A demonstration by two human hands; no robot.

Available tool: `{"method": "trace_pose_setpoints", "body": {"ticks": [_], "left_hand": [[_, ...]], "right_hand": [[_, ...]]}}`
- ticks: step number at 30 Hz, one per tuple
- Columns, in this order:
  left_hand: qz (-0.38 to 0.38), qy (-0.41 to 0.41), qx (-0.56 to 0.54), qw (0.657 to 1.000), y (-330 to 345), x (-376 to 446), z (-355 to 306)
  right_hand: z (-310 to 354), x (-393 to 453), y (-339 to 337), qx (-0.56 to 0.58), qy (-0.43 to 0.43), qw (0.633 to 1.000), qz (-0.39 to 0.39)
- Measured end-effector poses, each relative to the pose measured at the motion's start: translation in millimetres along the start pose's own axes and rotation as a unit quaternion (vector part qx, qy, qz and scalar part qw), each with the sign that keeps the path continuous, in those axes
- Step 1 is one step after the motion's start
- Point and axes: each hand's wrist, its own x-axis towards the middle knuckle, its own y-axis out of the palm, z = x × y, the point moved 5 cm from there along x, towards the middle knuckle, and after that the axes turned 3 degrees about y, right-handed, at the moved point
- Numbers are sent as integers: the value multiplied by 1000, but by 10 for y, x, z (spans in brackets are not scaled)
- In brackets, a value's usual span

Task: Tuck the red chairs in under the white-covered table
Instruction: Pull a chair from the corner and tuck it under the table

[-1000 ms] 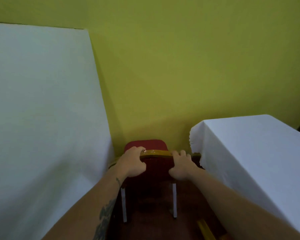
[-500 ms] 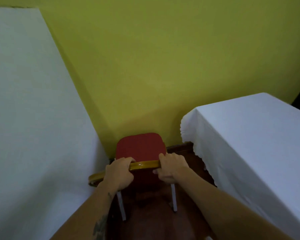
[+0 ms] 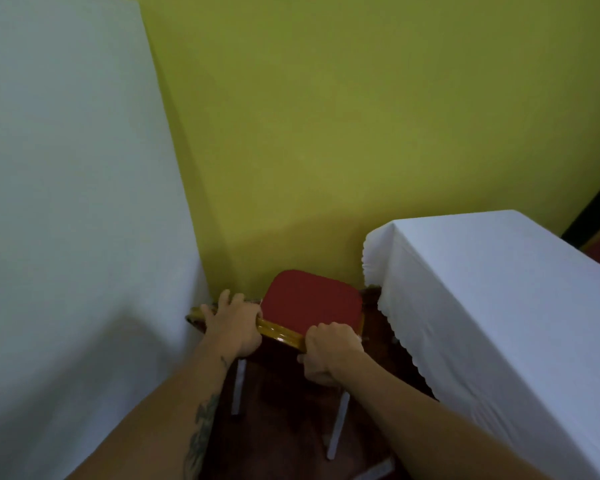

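Note:
A red chair with a gold-framed backrest and pale legs stands on the dark floor between two white-covered tables, its seat pointing toward the yellow wall. My left hand grips the left part of the gold top rail. My right hand is closed around the rail's right end. The chair is turned a little, with its right side nearer to me. The white-covered table on the right has a scalloped cloth edge that hangs close beside the chair. Only the chair's two rear legs show.
A second white-covered table fills the left side and touches the chair's left rail end. The yellow wall closes off the gap just beyond the seat. A strip of dark floor runs between the tables toward me.
The chair has swung, its right side now nearer me, and more of the red seat shows. Both hands kept their hold on the gold rail. My view has tilted down and shifted right.

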Motion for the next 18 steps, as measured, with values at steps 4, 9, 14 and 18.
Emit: {"method": "trace_pose_setpoints", "body": {"ticks": [4, 9, 14, 18], "left_hand": [[-74, -114, -62, 989, 67, -238, 208], [-163, -257, -451, 839, 37, -490, 424], [-74, -266, -629, 727, 149, -521, -94], [-59, -276, -571, 771, 304, -492, -211]], "right_hand": [[224, -155, 25, -4, 3, 1000, 30], [176, -264, 134, 60, 48, 996, 48], [151, -332, 187, 102, 87, 990, 47], [113, -378, 201, 90, 67, 990, 80]]}}
